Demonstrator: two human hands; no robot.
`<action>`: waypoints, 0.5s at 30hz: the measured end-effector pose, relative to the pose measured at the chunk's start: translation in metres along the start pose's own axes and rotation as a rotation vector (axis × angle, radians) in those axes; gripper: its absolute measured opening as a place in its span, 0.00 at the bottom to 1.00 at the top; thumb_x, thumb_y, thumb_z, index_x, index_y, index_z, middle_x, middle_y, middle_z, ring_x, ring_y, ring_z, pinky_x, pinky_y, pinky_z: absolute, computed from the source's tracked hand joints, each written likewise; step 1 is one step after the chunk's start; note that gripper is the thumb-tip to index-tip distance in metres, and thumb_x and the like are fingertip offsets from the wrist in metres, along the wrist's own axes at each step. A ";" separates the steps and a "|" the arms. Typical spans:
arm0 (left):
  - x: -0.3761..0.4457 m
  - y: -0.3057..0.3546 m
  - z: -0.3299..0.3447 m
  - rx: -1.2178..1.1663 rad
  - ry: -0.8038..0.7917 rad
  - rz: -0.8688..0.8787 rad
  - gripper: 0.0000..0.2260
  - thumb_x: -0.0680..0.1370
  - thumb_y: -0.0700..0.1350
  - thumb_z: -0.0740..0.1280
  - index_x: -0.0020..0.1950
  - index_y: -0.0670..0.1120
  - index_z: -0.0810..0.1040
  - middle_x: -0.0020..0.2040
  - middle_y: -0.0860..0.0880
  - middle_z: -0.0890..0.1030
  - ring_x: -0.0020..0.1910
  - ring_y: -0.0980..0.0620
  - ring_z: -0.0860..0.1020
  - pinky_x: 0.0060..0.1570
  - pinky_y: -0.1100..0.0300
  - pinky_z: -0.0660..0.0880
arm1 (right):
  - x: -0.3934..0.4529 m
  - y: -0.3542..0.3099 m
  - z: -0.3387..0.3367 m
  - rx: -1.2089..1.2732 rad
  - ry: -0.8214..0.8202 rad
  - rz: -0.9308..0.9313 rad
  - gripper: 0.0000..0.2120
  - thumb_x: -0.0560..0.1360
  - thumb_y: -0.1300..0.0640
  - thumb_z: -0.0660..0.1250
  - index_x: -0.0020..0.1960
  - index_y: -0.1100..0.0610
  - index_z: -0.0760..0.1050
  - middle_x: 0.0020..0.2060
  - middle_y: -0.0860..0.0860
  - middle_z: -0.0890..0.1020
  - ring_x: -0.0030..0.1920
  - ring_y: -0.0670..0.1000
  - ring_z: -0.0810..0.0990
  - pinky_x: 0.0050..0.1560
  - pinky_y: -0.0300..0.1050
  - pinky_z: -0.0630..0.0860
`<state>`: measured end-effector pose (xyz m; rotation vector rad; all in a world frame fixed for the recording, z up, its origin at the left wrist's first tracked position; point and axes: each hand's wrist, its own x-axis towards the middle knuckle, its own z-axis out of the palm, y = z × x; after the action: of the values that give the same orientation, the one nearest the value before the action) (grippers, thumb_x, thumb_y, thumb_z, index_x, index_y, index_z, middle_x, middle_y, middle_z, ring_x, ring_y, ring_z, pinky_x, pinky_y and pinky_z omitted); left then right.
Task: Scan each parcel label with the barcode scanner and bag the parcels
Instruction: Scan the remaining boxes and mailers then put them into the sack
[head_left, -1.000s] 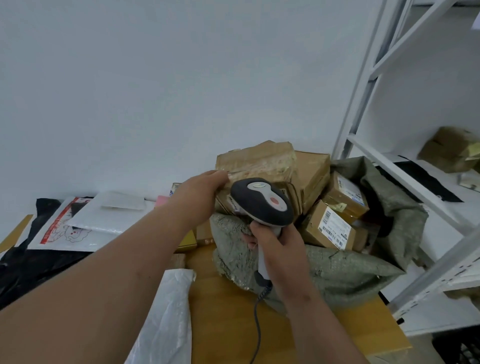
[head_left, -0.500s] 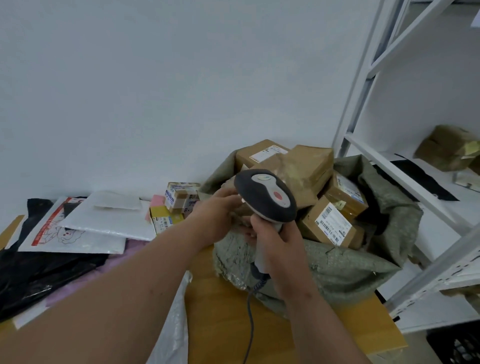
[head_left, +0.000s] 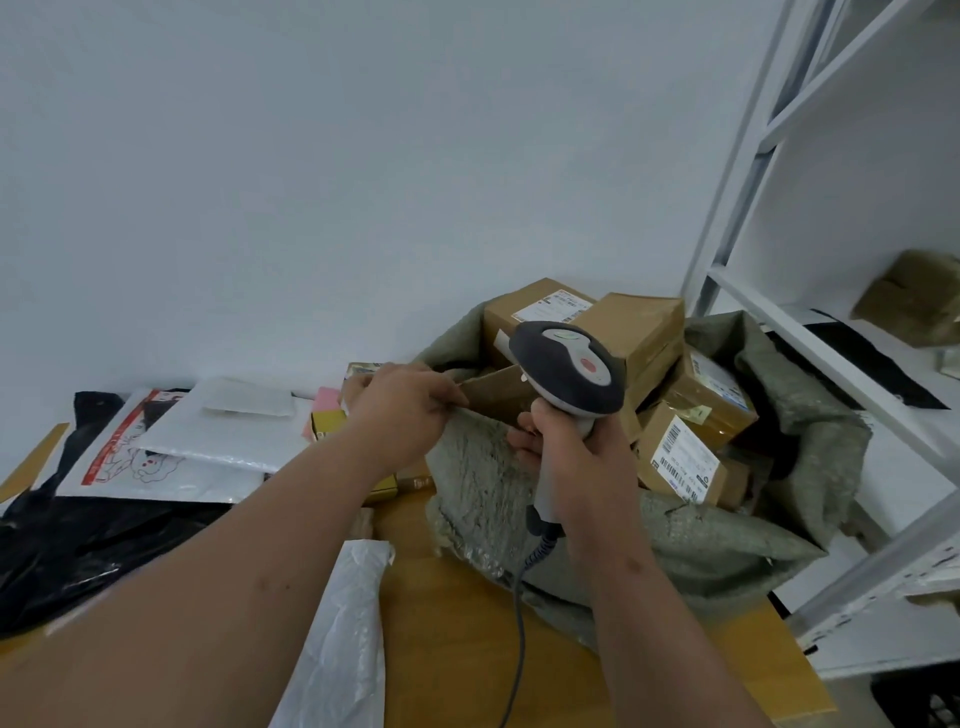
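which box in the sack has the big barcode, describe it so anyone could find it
Start at the grey-green sack on the table's right end, beside the white shelving. The box lies lowest on its right side, its white barcode label facing the camera.

Scanner (head_left: 569, 371) head hides box behind it; label print (head_left: 683, 465) at 3 o'clock too small; cable (head_left: 514, 649) cut off at 6 o'clock.

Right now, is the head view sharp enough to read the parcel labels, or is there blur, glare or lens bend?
Head view: even, soft light, no glare; the barcode label shows its bars but its text is too soft to read; the shelf parcel at the right edge is smeared; the shelf frame leans from wide-angle distortion; the barcode scanner is fairly crisp.
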<state>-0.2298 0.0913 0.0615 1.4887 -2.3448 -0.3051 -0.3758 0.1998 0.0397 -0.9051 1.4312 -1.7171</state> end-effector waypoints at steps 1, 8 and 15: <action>-0.002 -0.004 0.002 -0.050 -0.011 -0.037 0.13 0.80 0.45 0.64 0.46 0.66 0.77 0.51 0.62 0.74 0.63 0.54 0.68 0.65 0.48 0.58 | 0.000 -0.002 0.001 0.002 -0.010 0.001 0.15 0.78 0.54 0.69 0.63 0.46 0.74 0.49 0.48 0.85 0.49 0.49 0.86 0.52 0.48 0.83; -0.017 -0.026 -0.007 -0.183 0.139 -0.200 0.12 0.79 0.46 0.64 0.44 0.65 0.75 0.50 0.63 0.72 0.58 0.56 0.73 0.64 0.50 0.63 | -0.001 -0.004 0.030 -0.066 -0.091 0.025 0.09 0.76 0.53 0.70 0.55 0.46 0.76 0.42 0.46 0.86 0.44 0.48 0.86 0.50 0.50 0.83; -0.047 -0.095 -0.009 -0.195 0.110 -0.398 0.09 0.80 0.48 0.63 0.48 0.64 0.76 0.57 0.57 0.78 0.54 0.54 0.76 0.64 0.49 0.67 | -0.015 0.006 0.080 -0.125 -0.269 0.076 0.05 0.78 0.55 0.68 0.53 0.49 0.76 0.40 0.48 0.86 0.41 0.47 0.86 0.43 0.42 0.83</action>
<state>-0.1295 0.0931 0.0276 1.8126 -1.8637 -0.5191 -0.2992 0.1727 0.0438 -1.0905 1.3839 -1.4026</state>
